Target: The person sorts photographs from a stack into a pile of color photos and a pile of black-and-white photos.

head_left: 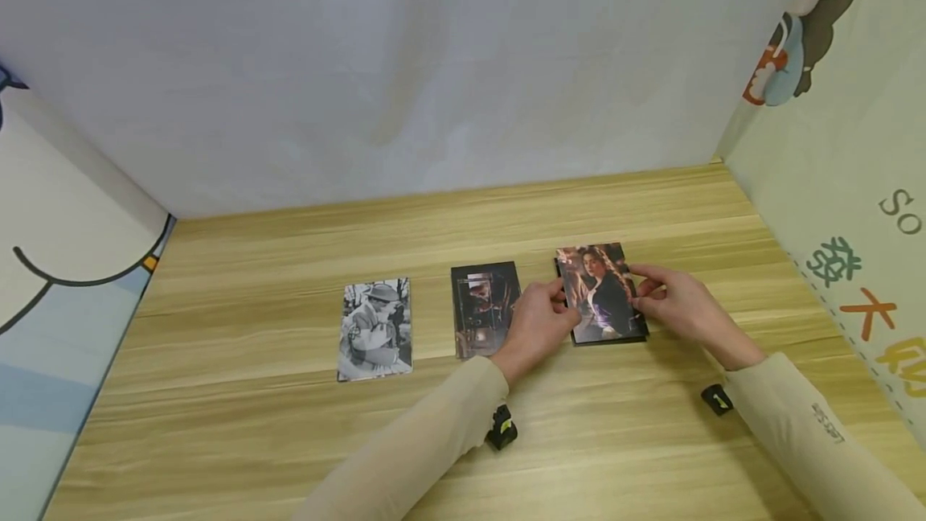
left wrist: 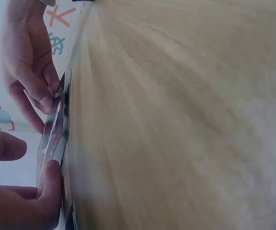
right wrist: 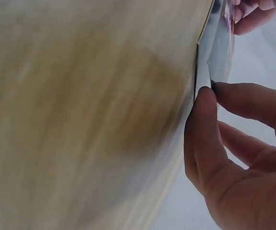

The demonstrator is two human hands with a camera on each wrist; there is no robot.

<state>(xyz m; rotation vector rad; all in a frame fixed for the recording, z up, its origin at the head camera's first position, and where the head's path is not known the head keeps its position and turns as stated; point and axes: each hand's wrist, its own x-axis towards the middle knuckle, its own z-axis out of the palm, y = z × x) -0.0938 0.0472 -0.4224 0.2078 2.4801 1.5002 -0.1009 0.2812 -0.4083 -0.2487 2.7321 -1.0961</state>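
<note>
A colour photo card showing a long-haired figure in dark clothing lies over another card, whose dark edge peeks out below and at the left. My left hand holds the upper card by its left edge, fingers bent around the side. At the opposite edge, my right hand pinches it between thumb and fingers. Seen in the right wrist view, the card's rim sits between the right thumb and a finger. Just left of my left hand lies a dark photo card, partly covered by that hand.
Farther left on the wood-grain table lies a black-and-white photo card of a person in a hat. A pale cloth wall stands behind the table, with printed panels at both sides. Small black devices sit at the wrists.
</note>
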